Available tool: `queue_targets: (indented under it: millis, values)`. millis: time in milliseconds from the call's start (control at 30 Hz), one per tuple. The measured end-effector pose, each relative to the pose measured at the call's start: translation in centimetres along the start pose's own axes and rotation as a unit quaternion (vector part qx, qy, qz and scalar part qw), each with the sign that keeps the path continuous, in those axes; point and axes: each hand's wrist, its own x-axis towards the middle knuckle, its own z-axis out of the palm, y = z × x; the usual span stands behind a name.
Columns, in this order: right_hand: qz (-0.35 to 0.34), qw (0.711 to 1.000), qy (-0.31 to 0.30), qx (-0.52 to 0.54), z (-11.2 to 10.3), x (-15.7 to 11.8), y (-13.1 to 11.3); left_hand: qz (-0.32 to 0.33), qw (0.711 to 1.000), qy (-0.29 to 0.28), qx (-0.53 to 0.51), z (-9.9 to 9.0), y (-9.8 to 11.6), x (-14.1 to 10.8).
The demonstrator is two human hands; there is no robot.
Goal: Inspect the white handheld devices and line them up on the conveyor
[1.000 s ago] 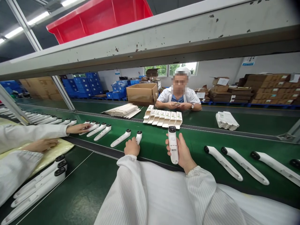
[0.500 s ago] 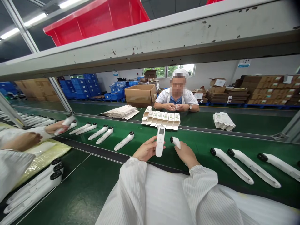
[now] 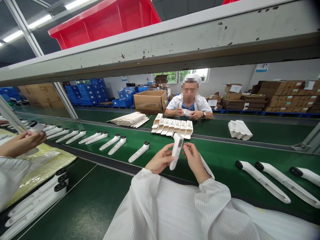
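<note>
My left hand (image 3: 160, 159) and my right hand (image 3: 195, 161) hold a white handheld thermometer (image 3: 176, 150) upright and slightly tilted above the green conveyor belt (image 3: 220, 153). Its top leans toward my right hand, and its screen is hard to make out. Behind my right wrist, a long white edge (image 3: 207, 167) shows, with the rest of that piece hidden. White devices with black tips lie in a slanted row on the belt, the nearest (image 3: 139, 152) just left of my left hand and another (image 3: 262, 177) to the right.
A co-worker's hand (image 3: 21, 144) at left holds a white device (image 3: 35, 126). Across the belt, a person (image 3: 190, 103) handles a small item. White cartons (image 3: 172, 128) stand in a row beyond my hands. A grey shelf beam (image 3: 160, 50) with a red crate (image 3: 103, 25) runs overhead.
The thermometer has moved from my left hand alone to between both hands and now tilts. The black-tipped piece in my right hand is gone from view. The co-worker's hand has moved left.
</note>
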Motion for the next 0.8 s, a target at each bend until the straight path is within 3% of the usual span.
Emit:
queue_targets:
  millis: [100,233,400,467,567,633,700,800]
  values:
    - [0.028,0.996,-0.054,0.071,0.6,-0.1,0.0,0.051,0.994,0.046,0.085,0.8,-0.4,0.6]
    - [0.047,0.983,-0.118,0.13,0.9,-0.3,-0.1,0.115,0.95,0.154,0.246,1.8,-1.2,1.6]
    - [0.116,0.97,-0.134,0.167,0.3,-0.5,-0.7,0.096,0.937,0.159,0.295,0.2,-1.1,2.0]
    - [0.126,0.967,-0.138,0.173,0.0,-0.6,-1.0,0.092,0.888,0.234,0.385,-1.2,-0.6,1.6]
    - [0.15,0.963,-0.137,0.177,-0.3,-0.6,-1.3,0.02,0.728,0.377,0.573,-3.5,0.0,0.6]
    - [0.165,0.96,-0.135,0.179,-0.4,-0.7,-1.4,-0.085,0.654,0.388,0.644,-4.7,0.0,-0.2]
    - [0.174,0.958,-0.137,0.183,-0.4,-0.7,-1.6,-0.167,0.636,0.343,0.67,-5.3,-0.2,-0.6]
    - [0.183,0.954,-0.141,0.192,-0.3,-0.9,-1.7,-0.18,0.654,0.308,0.667,-5.6,-0.7,-0.4]
